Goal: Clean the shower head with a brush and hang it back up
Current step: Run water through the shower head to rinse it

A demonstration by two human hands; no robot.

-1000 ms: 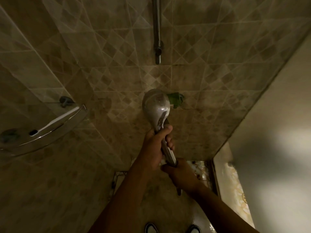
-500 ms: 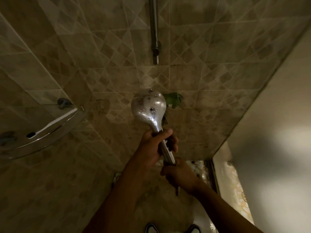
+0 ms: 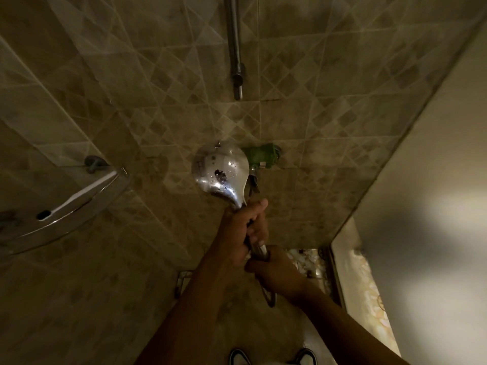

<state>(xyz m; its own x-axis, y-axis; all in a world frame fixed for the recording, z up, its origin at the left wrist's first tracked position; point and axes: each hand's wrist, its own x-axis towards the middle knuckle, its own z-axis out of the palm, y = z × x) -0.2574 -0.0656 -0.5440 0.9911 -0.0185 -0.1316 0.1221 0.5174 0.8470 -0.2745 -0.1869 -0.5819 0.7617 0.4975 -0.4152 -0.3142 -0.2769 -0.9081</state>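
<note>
A: Where is the shower head [image 3: 220, 173]?

B: Held up in front of the tiled wall [image 3: 329, 106], chrome back toward the camera, beaded with water drops. Its round head partly covers a green wall fitting [image 3: 263, 154] just behind and to its right, so where the two meet is hidden.

A: And the hands?

B: The left hand [image 3: 238, 233] is wrapped round the upper handle just below the head, fingers curled tight on the metal, thumb pointing up along it. The right hand [image 3: 276, 272] is closed round the bottom end of the handle, directly under the left and touching it. A dark loop of hose [image 3: 269, 299] hangs below the right hand.

A: Anything in the way?

B: A small metal lever or valve piece [image 3: 253, 181] sits under the green fitting, close beside the neck of the shower head. I cannot tell whether they touch.

A: What else is around?

B: A vertical metal pipe [image 3: 234, 43] runs down the wall above, ending well clear of the shower head. On the left, a glass corner shelf [image 3: 15, 233] with a chrome rail holds a white toothbrush [image 3: 79, 193]. To the right stands a pale panel or door [image 3: 434, 206], with patterned floor [image 3: 369, 299] at its foot. At the bottom edge, the toes of two shoes [image 3: 238, 357].

A: A cleaning brush?

B: The hands grasp only the handle.
</note>
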